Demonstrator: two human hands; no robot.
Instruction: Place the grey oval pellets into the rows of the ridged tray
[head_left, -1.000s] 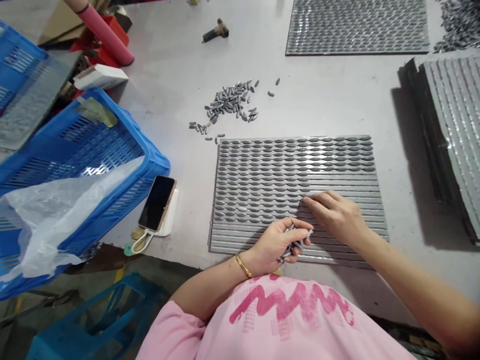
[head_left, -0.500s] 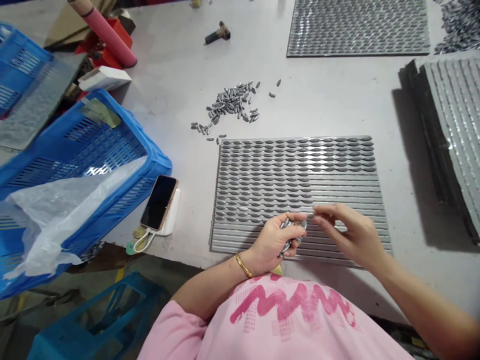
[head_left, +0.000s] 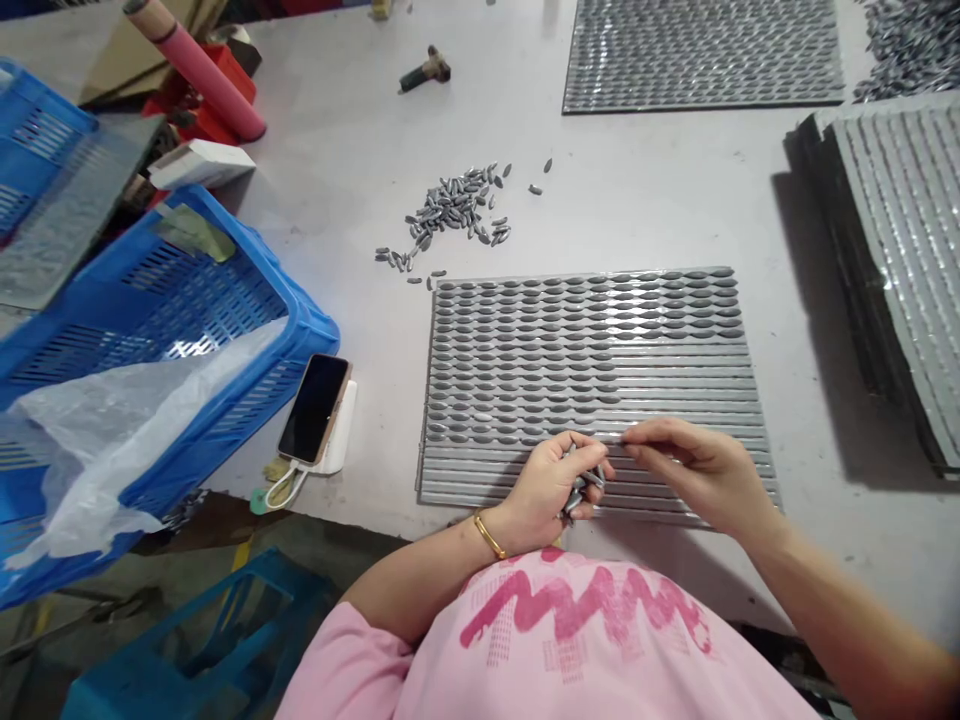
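Several small grey spindle-shaped pieces rest in my left hand, whose fingers are curled around them. My right hand pinches one grey piece by its end, just beyond the left fingertips. Both hands are over the lower part of a grey ridged panel. Rows of the same pieces cover the panel's upper part and left side; bare ridges show at its lower right. Part of the panel is hidden under my hands.
A loose heap of pieces lies beyond the panel. A filled panel is farther back, and a panel stack stands right. Left are a blue crate and a phone on a white charger. A small tool lies at the back.
My right hand has lowered slightly toward the panel with the pinched piece. My left fingers have shifted around the pieces. The whole view has moved a little.
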